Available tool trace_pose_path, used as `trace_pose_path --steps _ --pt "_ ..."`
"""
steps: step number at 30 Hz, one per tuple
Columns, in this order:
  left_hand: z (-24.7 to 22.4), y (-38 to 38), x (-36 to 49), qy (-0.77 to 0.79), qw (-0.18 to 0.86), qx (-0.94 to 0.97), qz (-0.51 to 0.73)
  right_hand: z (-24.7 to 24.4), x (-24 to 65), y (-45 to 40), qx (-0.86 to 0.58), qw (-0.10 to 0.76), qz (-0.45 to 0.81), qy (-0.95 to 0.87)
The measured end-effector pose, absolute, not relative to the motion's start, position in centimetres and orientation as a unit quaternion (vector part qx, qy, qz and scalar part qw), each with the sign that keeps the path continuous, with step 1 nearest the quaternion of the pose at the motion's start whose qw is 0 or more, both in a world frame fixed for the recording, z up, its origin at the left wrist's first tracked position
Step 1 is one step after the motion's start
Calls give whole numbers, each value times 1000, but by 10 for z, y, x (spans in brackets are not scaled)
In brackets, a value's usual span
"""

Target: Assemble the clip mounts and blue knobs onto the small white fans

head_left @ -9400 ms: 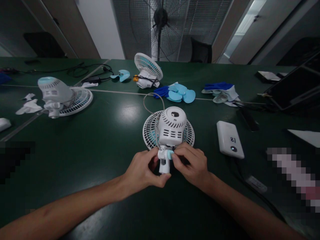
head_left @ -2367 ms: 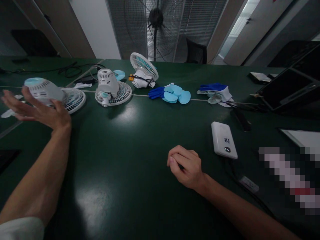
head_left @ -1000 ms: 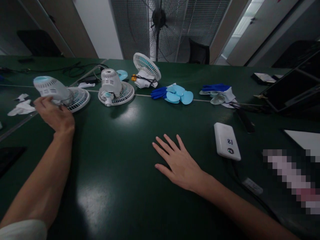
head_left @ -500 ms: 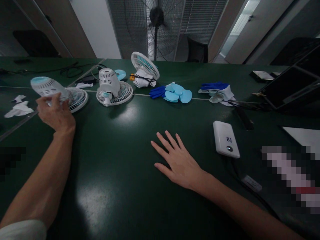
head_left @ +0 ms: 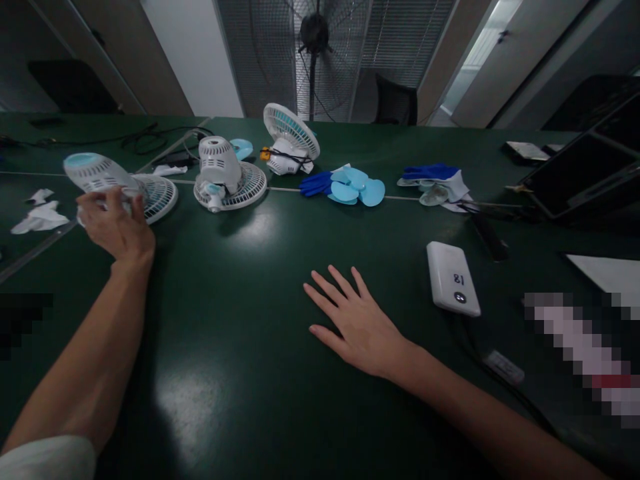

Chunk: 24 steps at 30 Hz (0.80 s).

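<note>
My left hand (head_left: 117,223) has its fingers curled over the near side of a small white fan (head_left: 97,172) with a pale blue base end. That fan lies tilted, its round grille touching the green table (head_left: 240,320); the palm and fingertips are partly hidden. My right hand (head_left: 353,327) rests palm down on the tabletop, fingers spread, holding nothing. Right of it lies a white power bank (head_left: 451,277) marked with a number. Beside my left hand's fan stands a second white fan (head_left: 220,167), grille down.
Farther back are a third fan (head_left: 290,143), a light blue fan blade (head_left: 357,186) on blue gloves (head_left: 315,183), and more gloves (head_left: 435,180). Crumpled tissues (head_left: 40,219) lie at the left. A dark monitor-like panel (head_left: 590,160) stands at the right, with cables near it.
My left hand and the fan under it have shifted very slightly right in view. The right hand stays spread on the table.
</note>
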<state>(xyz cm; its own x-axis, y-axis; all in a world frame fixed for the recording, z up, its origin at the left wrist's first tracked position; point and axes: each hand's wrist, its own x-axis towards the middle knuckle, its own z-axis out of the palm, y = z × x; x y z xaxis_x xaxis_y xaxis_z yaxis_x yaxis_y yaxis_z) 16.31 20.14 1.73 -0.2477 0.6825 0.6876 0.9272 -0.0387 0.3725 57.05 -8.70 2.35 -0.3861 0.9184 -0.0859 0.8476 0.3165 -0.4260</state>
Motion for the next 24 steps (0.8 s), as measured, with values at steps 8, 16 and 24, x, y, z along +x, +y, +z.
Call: trace_pose_path --steps 8,16,24 --pt "16 206 162 -685 146 -572 -428 25 570 -87 -549 74 215 -804" --pt "22 196 165 -682 144 -586 -414 25 570 -87 -551 68 213 -804" --pt "37 135 190 -664 125 -662 -325 22 569 -86 -553 62 209 -804"
